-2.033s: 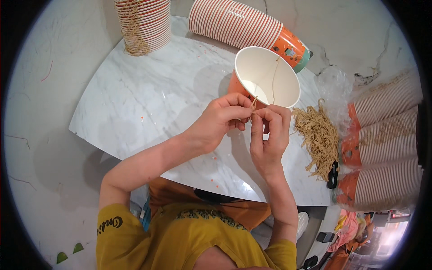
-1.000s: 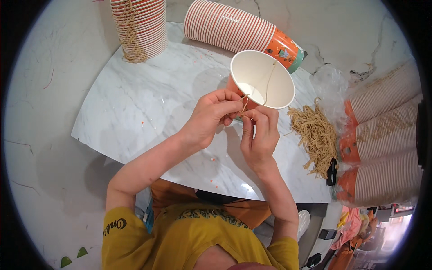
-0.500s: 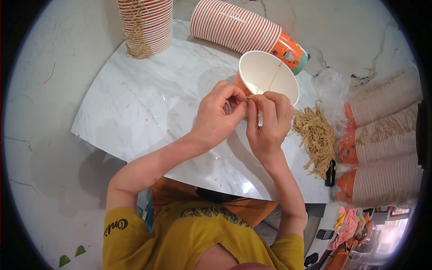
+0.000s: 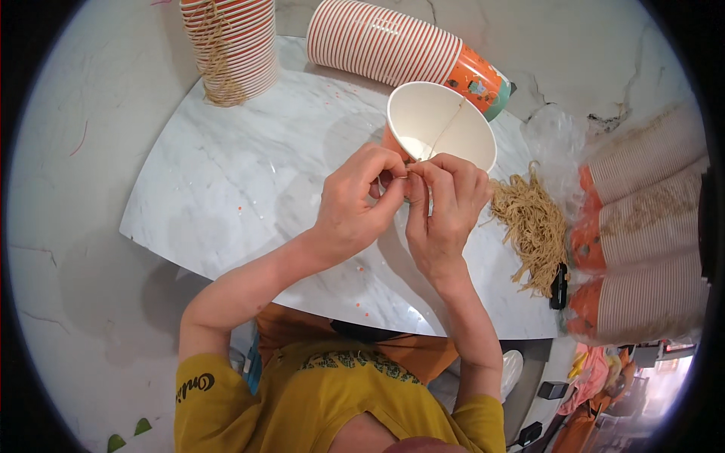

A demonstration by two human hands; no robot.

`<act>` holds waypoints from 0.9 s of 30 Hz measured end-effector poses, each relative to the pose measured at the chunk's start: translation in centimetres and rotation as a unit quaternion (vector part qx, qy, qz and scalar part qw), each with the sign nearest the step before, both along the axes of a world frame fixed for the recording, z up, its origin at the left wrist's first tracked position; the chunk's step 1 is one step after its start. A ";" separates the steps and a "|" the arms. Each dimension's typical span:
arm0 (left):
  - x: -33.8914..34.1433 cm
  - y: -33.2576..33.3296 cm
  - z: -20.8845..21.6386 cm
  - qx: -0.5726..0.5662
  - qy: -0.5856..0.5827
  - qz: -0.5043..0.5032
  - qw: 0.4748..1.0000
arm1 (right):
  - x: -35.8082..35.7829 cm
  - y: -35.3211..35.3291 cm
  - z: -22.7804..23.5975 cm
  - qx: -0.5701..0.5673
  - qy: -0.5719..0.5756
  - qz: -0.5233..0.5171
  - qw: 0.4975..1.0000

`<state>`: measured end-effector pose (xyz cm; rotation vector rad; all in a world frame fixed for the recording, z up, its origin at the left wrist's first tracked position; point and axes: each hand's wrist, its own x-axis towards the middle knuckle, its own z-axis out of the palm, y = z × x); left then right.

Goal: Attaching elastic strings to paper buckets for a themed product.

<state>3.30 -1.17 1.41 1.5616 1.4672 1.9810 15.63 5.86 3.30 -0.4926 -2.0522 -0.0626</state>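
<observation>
While the left hand [image 4: 353, 202] and the right hand [image 4: 444, 219] meet at the middle of the frame, both have thumb and forefinger pinched on a thin tan cord [image 4: 447, 127]; the exact crossing at the fingertips is mostly hidden. The cord runs from the inner wall of a paper tub [image 4: 408, 113], near its far rim, across the opening toward the fingers. The tub, white inside and orange outside, sits right of centre in the upper half, just beyond the hands, its mouth tipped toward the viewer.

Under it all is a marbled white bench [image 4: 249, 174] (a few small orange specks dot its surface). At the right of the bench, near the right hand, lies a loose heap of tan cords [image 4: 532, 230], with a small black object [image 4: 559, 287] at its lower edge. At upper left a tall stack of tubs [image 4: 257, 49] has cords draped down its side; at upper centre another nested stack [image 4: 385, 41] lies on its side behind the tub. Plastic-wrapped stacks [image 4: 653, 226] fill the right edge, beside crumpled clear plastic [image 4: 555, 140].
</observation>
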 end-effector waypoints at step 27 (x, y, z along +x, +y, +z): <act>-1.5 0.8 -0.1 0.111 0.234 0.044 0.965 | 2.2 1.2 2.6 -0.098 -0.087 0.090 0.987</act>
